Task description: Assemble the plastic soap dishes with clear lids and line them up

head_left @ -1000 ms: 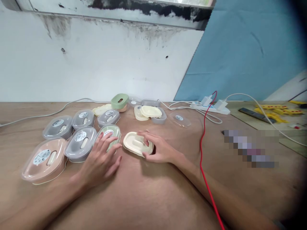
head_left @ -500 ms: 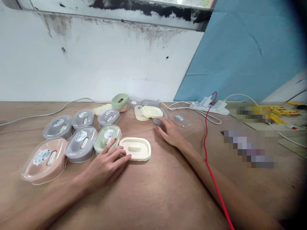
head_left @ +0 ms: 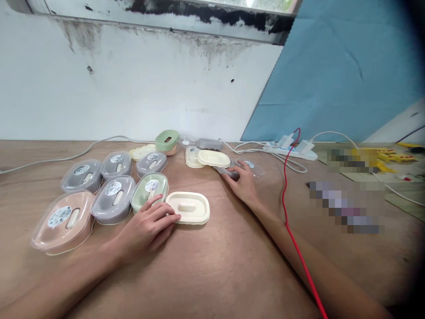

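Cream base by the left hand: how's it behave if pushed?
The cream base likely slides rather than rolls, since it lies flat. Probably fairly stiff, given its rim and raised central ridge. Its low, wide shape makes tipping unlikely.

A: Lighting?
B: Bright, diffuse; window (head_left: pixel 262 4) beyond right hand (head_left: pixel 244 182) glowed. Soft shadow lay under left hand (head_left: pixel 153 223). Tabletop (head_left: pixel 215 261) right of it had sheen.
A: Defects?
B: Mosaic blocks (head_left: pixel 345 207) right of right hand; farther out, frame edge went dark, blurred.
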Motion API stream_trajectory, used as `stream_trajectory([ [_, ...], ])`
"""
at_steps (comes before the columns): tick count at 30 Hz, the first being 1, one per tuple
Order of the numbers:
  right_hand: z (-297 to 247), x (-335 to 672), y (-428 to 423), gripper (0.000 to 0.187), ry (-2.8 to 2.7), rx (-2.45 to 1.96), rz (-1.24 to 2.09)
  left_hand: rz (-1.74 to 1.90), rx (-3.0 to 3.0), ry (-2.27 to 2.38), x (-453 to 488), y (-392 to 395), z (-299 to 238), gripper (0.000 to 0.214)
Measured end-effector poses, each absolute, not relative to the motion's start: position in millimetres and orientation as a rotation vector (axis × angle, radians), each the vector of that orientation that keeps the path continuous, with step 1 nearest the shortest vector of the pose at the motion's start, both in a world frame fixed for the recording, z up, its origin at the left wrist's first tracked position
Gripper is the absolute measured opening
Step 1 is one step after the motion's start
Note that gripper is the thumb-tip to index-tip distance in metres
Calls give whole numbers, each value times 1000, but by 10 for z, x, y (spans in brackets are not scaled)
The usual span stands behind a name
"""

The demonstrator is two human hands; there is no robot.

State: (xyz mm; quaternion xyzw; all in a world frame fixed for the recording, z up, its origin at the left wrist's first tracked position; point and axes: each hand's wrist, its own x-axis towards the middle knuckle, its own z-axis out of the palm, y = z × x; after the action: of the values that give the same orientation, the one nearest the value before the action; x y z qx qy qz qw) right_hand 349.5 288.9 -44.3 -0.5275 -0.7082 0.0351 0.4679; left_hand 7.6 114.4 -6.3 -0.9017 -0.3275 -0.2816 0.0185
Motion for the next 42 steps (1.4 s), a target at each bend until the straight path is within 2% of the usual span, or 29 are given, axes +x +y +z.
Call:
stream_trajectory([
  [7, -346, 3480, 2866, 43, -1430, -1314, 120, -884, -2791, -1019, 87, 1139, -41, 26],
  [15, -285, 3421, 2738, 40, -1344, -1220, 210, -858, -2774, -1005, 76, 1152, -69, 29],
  [22, -16, 3081, 2225, 14, -1907, -740, 178, -826, -2722, -954, 34, 1180, -145, 31],
  [25, 13, 2920, 2068, 17, -2110, -517, 162, -876, -2716, -937, 43, 1175, -129, 23],
  [30, 24, 2882, 1988, 8, -2305, -514, 305, -991, -2629, -970, 63, 1168, -81, 13],
  [35, 69, 2950, 1983, 12, -2339, -529, 279, -926, -2570, -974, 51, 1176, -63, 8],
  [39, 70, 2936, 1953, 14, -2371, -521, 503, -816, -2616, -944, 16, 1172, -78, 20],
  [42, 36, 2907, 1933, 24, -2388, -592, 640, -798, -2616, -947, -5, 1167, -95, 27],
])
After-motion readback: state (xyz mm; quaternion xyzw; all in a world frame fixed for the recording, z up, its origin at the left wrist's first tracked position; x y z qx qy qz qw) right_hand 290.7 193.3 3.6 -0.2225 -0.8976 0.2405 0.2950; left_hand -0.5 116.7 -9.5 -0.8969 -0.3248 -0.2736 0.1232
